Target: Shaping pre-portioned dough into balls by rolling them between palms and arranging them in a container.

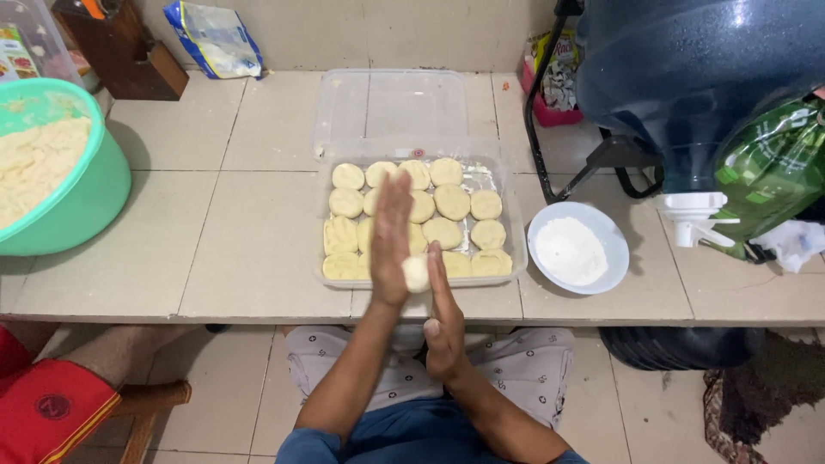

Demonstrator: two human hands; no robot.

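Note:
A small piece of pale dough (417,273) is pressed between my two palms above the counter's front edge. My left hand (391,236) stands upright with fingers stretched, blurred from motion. My right hand (443,314) lies against it from the right, fingers pointing forward. Just beyond them sits a clear plastic tray (507,258) lined with foil, holding several flattened dough rounds (451,202) in rows.
A white bowl of flour (577,249) stands right of the tray. A green tub of dough (51,167) is at the far left. The tray's clear lid (391,107) lies behind it. A large blue water jug (687,86) on a stand is at the right.

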